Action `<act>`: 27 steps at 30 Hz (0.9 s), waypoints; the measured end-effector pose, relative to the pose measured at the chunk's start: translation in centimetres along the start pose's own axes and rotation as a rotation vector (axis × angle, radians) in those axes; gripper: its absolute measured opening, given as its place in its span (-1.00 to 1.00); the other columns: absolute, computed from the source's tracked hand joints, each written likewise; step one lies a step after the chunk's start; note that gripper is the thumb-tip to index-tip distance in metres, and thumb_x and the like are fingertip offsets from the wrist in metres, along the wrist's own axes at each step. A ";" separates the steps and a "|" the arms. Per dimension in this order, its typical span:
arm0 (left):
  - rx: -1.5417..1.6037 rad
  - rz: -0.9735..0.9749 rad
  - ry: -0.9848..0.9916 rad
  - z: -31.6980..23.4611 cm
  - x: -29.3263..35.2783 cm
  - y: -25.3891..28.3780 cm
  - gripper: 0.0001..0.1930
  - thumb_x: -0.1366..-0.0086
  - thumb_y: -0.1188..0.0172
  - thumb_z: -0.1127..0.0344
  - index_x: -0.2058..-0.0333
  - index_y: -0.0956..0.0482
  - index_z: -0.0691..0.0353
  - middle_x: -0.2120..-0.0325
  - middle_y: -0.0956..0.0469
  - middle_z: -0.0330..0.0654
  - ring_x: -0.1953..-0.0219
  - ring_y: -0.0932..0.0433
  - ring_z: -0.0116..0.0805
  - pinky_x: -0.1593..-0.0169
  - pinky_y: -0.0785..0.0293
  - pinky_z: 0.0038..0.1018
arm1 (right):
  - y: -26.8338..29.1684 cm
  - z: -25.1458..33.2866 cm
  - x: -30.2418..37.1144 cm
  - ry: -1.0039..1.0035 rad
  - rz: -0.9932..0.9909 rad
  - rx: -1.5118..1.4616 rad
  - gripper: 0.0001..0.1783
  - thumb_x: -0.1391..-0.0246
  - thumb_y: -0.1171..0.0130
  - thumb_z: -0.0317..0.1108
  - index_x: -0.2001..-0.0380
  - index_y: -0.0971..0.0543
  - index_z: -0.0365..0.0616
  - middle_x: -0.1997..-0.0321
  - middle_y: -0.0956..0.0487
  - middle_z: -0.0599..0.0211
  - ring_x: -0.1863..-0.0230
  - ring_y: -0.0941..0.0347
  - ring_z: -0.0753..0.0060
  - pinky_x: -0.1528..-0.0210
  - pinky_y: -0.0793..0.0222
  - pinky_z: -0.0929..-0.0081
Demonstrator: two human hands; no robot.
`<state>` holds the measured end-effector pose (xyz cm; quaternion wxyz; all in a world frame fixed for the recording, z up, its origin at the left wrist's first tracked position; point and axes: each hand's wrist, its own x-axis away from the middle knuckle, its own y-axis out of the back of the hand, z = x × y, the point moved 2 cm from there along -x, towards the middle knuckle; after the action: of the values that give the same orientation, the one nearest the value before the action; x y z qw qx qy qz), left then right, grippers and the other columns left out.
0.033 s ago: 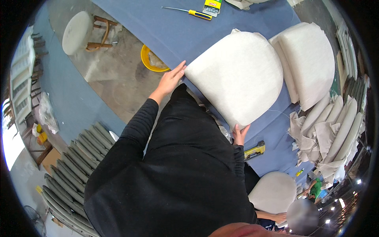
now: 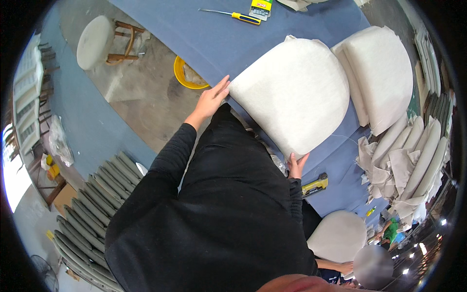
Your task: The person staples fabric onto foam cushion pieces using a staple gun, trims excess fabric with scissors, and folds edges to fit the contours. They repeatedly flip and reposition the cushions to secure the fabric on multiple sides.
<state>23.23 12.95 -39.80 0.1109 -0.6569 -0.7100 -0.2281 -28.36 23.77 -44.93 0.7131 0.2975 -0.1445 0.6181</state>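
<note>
A cream upholstered seat cushion [image 2: 292,92] lies on the blue-covered table [image 2: 204,34] in front of me. My left hand [image 2: 211,100] rests with fingers stretched along the cushion's left corner. At its near edge, my right hand [image 2: 296,164] grips the cushion, fingers curled over the rim. My black sleeves and torso fill the lower middle of the view.
Two more cream cushions [image 2: 384,73] are stacked at the right, with a pile of fabric pieces [image 2: 404,160] below them. A yellow-handled screwdriver [image 2: 245,18] lies far back and a yellow tool [image 2: 315,185] sits near my right hand. Left are a yellow bucket [image 2: 187,75], a stool [image 2: 97,41] and grey panels [image 2: 92,194]. Another person [image 2: 389,231] is at lower right.
</note>
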 end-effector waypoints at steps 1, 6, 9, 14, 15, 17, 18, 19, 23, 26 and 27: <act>-0.038 -0.021 -0.013 -0.8 0.6 -0.3 -0.37 -0.62 -0.14 0.08 -0.57 -0.34 0.07 -0.48 -0.47 -0.04 -0.52 -0.43 -0.13 -0.57 -0.22 -0.27 | -0.4 0.0 0.2 0.012 -0.002 -0.003 0.23 -0.42 -0.36 -0.27 -0.75 0.35 0.19 -0.78 0.04 0.05 -0.68 -0.08 0.00 -0.49 -0.28 -0.06; -0.194 -0.044 -0.160 0.0 0.3 -1.6 -0.18 -0.41 -0.38 0.20 -0.58 -0.29 0.14 -0.47 -0.47 0.07 -0.52 -0.43 -0.06 -0.54 -0.30 -0.22 | 0.5 -2.4 1.8 -0.119 -0.080 -0.060 0.16 -0.46 -0.33 -0.16 -0.74 0.31 0.40 -0.75 -0.05 0.01 -0.66 -0.14 -0.01 -0.40 -0.37 -0.12; -0.173 0.009 -0.193 -0.7 -2.3 -1.4 -0.14 -0.35 -0.42 0.21 -0.57 -0.29 0.16 -0.43 -0.49 0.16 -0.48 -0.46 0.12 -0.50 -0.37 -0.18 | -0.5 -0.2 4.0 -0.331 -0.217 -0.183 0.09 -0.49 -0.28 -0.09 -0.73 0.27 0.50 -0.73 -0.13 0.02 -0.63 -0.20 -0.03 -0.31 -0.45 -0.11; 0.221 0.302 -0.069 -2.6 -11.5 -3.0 -0.30 -0.64 -0.10 0.14 -0.62 -0.17 0.24 -0.63 -0.18 0.01 -0.64 -0.16 -0.18 -0.64 -0.04 -0.30 | 0.2 -4.0 7.8 -0.346 -0.403 -0.174 0.02 -0.51 -0.25 0.01 -0.73 0.18 0.43 -0.50 -0.45 0.06 -0.18 -0.64 0.09 0.03 -0.61 0.06; 0.218 0.334 -0.039 -3.9 -13.5 -3.5 -0.30 -0.65 -0.06 0.11 -0.62 -0.15 0.26 -0.64 -0.16 0.01 -0.65 -0.13 -0.17 -0.65 -0.01 -0.30 | 0.3 -5.0 8.6 -0.368 -0.410 -0.154 0.01 -0.51 -0.25 0.02 -0.73 0.15 0.42 -0.49 -0.46 0.07 -0.16 -0.65 0.10 0.06 -0.61 0.09; 0.213 0.411 0.019 -8.2 -17.7 -4.6 -0.29 -0.68 0.02 0.05 -0.62 -0.12 0.30 -0.65 -0.13 0.01 -0.67 -0.08 -0.16 -0.66 0.04 -0.31 | 0.3 -7.1 10.6 -0.411 -0.439 -0.116 -0.01 -0.50 -0.26 0.05 -0.73 0.10 0.40 -0.46 -0.48 0.08 -0.13 -0.67 0.13 0.13 -0.62 0.14; 0.197 0.456 -0.008 -9.1 -19.9 -5.2 -0.28 -0.69 0.06 0.00 -0.63 -0.11 0.30 -0.65 -0.11 0.01 -0.68 -0.06 -0.16 -0.66 0.07 -0.32 | -0.2 -7.9 11.5 -0.422 -0.456 -0.083 -0.04 -0.48 -0.28 0.07 -0.72 0.02 0.36 -0.40 -0.52 0.11 -0.10 -0.69 0.18 0.21 -0.62 0.22; 0.175 0.494 -0.040 -10.1 -22.0 -5.8 -0.26 -0.70 0.11 -0.04 -0.63 -0.09 0.31 -0.66 -0.09 0.01 -0.69 -0.04 -0.16 -0.67 0.10 -0.32 | -1.3 -7.5 12.0 -0.412 -0.450 -0.041 -0.06 -0.47 -0.29 0.10 -0.70 -0.06 0.23 -0.27 -0.58 0.19 0.04 -0.67 0.33 0.29 -0.57 0.37; -0.193 0.551 -0.137 -15.4 -26.9 -9.5 -0.14 -0.63 0.02 -0.17 -0.65 -0.03 0.28 -0.66 -0.06 0.06 -0.69 -0.04 -0.05 -0.67 0.07 -0.28 | -3.8 -12.6 14.9 -0.340 -0.344 -0.071 -0.10 -0.49 -0.30 -0.03 -0.68 -0.10 0.07 -0.07 -0.62 0.27 0.19 -0.57 0.47 0.30 -0.50 0.40; -0.419 0.569 -0.171 -16.0 -28.9 -12.1 -0.07 -0.52 -0.16 -0.15 -0.64 -0.06 0.28 -0.65 -0.06 0.15 -0.67 -0.07 0.05 -0.65 -0.05 -0.22 | -5.9 -17.7 17.6 -0.214 -0.233 -0.200 -0.11 -0.46 -0.35 -0.13 -0.67 -0.13 0.00 0.09 -0.64 0.36 0.26 -0.52 0.58 0.39 -0.45 0.50; -0.486 0.562 -0.194 -15.7 -29.4 -12.6 -0.06 -0.50 -0.20 -0.13 -0.63 -0.07 0.28 -0.64 -0.07 0.17 -0.67 -0.09 0.06 -0.64 -0.08 -0.21 | -6.4 -18.3 17.3 -0.165 -0.178 -0.244 -0.11 -0.47 -0.35 -0.17 -0.67 -0.14 -0.01 0.12 -0.65 0.35 0.26 -0.53 0.59 0.38 -0.46 0.50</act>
<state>11.95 -20.80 -41.77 -0.0575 -0.8516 -0.4348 -0.2872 -21.80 48.18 -50.83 0.7817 0.2700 -0.2494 0.5038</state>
